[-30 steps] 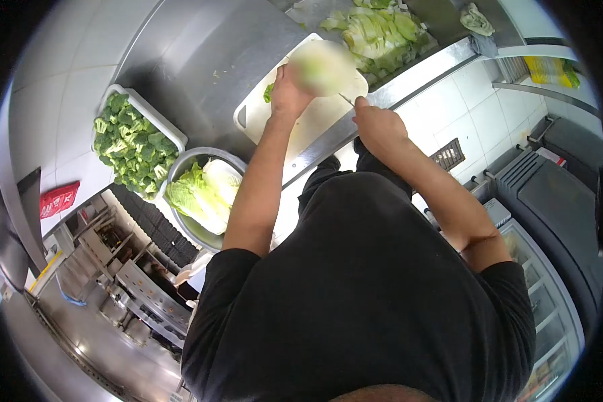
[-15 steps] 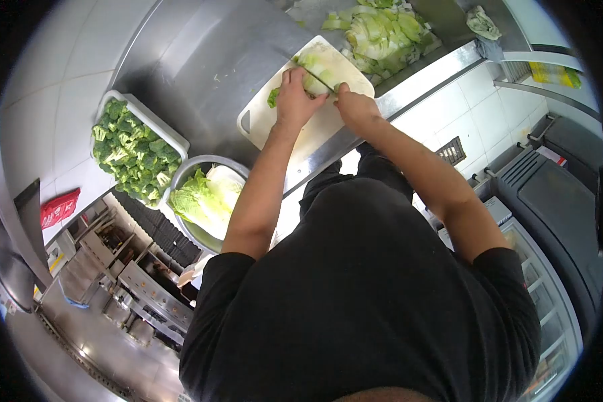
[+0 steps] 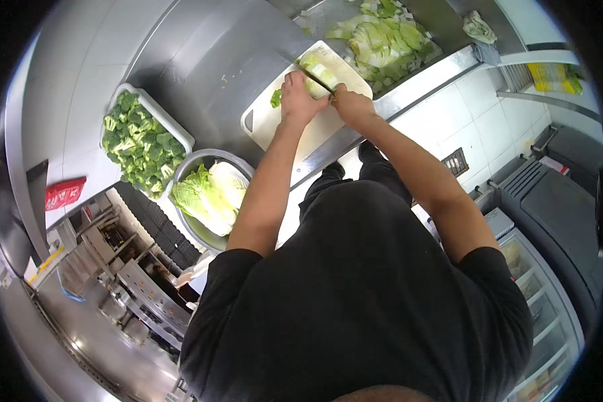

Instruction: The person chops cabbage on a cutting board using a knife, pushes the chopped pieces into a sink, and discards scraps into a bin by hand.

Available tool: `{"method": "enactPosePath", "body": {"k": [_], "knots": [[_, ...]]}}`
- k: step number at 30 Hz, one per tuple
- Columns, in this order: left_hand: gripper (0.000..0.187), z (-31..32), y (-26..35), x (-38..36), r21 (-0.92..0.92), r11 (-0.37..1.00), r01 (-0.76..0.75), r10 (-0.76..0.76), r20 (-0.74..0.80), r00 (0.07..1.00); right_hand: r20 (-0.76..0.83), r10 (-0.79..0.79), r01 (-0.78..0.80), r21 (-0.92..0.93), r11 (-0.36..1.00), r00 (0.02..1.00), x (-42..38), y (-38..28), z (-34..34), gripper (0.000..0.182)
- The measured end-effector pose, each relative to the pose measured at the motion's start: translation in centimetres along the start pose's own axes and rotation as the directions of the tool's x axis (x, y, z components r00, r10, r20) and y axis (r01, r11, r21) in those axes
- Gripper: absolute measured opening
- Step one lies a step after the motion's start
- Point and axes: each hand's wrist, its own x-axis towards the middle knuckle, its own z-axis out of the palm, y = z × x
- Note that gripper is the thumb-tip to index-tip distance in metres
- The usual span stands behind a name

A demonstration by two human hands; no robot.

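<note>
A white cutting board (image 3: 328, 139) lies at a slant on the steel counter, with a piece of napa cabbage (image 3: 324, 70) near its far end. My right hand (image 3: 354, 105) is closed around the handle of a knife (image 3: 315, 78), whose dark blade runs diagonally along the cabbage. Just left of the blade, my left hand (image 3: 300, 100) presses on the cabbage, its fingers together and its thumb toward the knife. The part under that palm is hidden. A small green leaf end (image 3: 275, 98) shows beside my left fingers.
Cut cabbage (image 3: 385, 43) fills a sink beyond the board. Left of the board stand a white tray (image 3: 181, 134) of broccoli florets (image 3: 141, 144) and a metal bowl (image 3: 193, 161) with cabbage (image 3: 208, 195). A crumpled cloth (image 3: 479, 27) rests on the sink's right edge.
The view has shifted slightly. Less cabbage shows between the blade and my left hand, and the blade's flat side is more visible. Both hands keep their holds.
</note>
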Motion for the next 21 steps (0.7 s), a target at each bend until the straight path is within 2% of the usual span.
{"method": "enactPosePath", "body": {"k": [3,6,9,12,15,21], "knots": [[0.076,-0.3,-0.7,-1.6,-0.081,0.994,0.067,-0.075,-0.100,0.992,-0.002,-0.034,0.034,-0.001,0.999,0.999,-0.5,0.3,0.1,0.039],[0.076,-0.6,-0.8,-2.9,-0.109,0.979,0.171,-0.184,-0.129,0.974,-0.026,-0.094,0.094,-0.025,0.995,0.995,-1.8,0.2,-0.3,0.040],[0.076,-0.9,-0.9,-3.2,-0.047,0.997,0.065,-0.073,-0.192,0.979,-0.020,-0.064,0.063,-0.055,0.997,0.998,-3.5,0.1,-1.7,0.038],[0.075,-0.6,-1.2,-3.1,-0.006,1.000,0.012,-0.013,-0.125,0.992,-0.007,-0.037,0.037,-0.099,0.994,0.999,-4.9,0.9,-2.8,0.041],[0.068,-0.4,-1.5,-3.0,-0.057,0.998,-0.003,-0.007,-0.164,0.986,-0.056,-0.049,0.043,-0.095,0.995,0.997,-7.0,1.8,-4.0,0.041],[0.069,-0.1,-2.1,-3.1,-0.111,0.994,-0.023,0.004,-0.165,0.986,-0.143,-0.008,-0.014,-0.153,0.988,0.990,-7.1,4.0,-4.3,0.044]]}}
